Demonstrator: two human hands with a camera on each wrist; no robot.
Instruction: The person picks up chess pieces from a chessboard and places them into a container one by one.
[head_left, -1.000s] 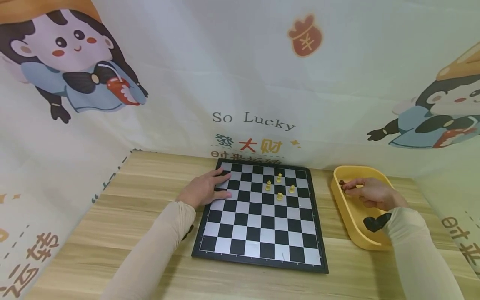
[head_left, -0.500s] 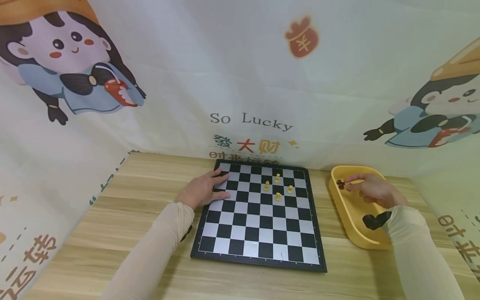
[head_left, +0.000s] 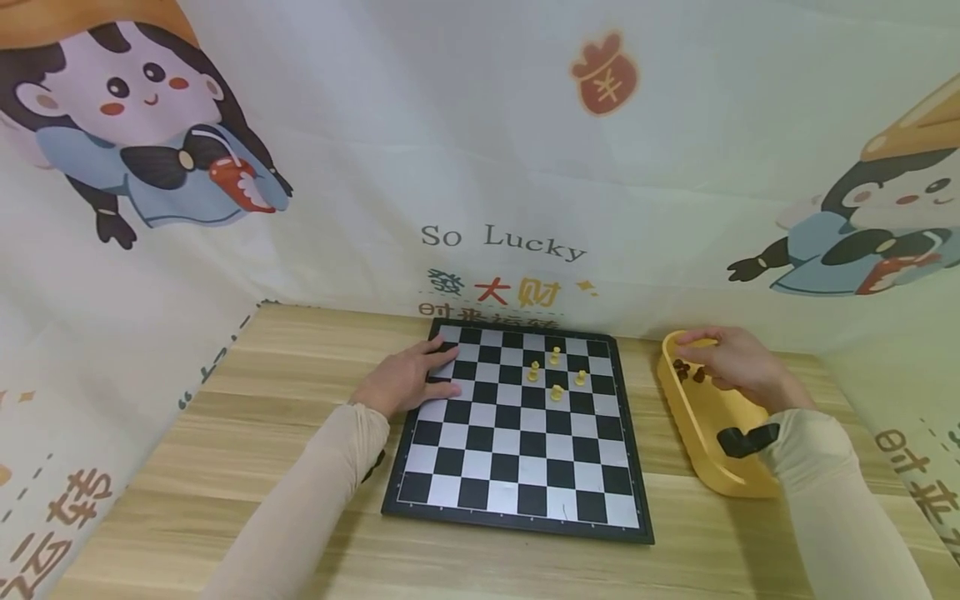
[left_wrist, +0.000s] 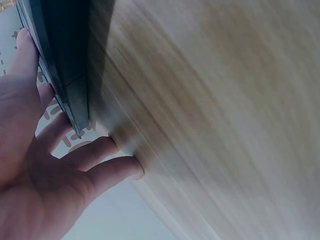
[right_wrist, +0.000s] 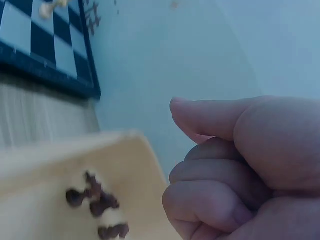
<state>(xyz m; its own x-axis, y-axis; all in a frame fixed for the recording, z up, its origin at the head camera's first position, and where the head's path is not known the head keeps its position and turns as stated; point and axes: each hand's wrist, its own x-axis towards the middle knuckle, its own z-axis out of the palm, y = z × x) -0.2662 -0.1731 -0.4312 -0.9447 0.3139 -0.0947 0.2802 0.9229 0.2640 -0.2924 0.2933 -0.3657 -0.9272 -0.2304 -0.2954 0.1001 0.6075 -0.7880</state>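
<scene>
My left hand rests on the left edge of a black-and-white chessboard, fingers spread. In the left wrist view its fingers reach along and below the dark board edge. My right hand is over the far end of a yellow tray. Its fingers are curled in the right wrist view, with no piece showing between them. Several dark brown chess pieces lie in the tray's far left corner, under the fingertips. Several pale yellow chess pieces, including a pawn, stand on the far right part of the board.
The board and tray stand on a wood-grain table, with a strip of tabletop between them. A white printed cloth hangs along the back and both sides. A black strap piece is on the right wrist.
My right hand has lifted from the brown pieces and moved slightly toward the tray's far rim, leaving more of them in sight. The left hand and the yellow pieces have stayed in place.
</scene>
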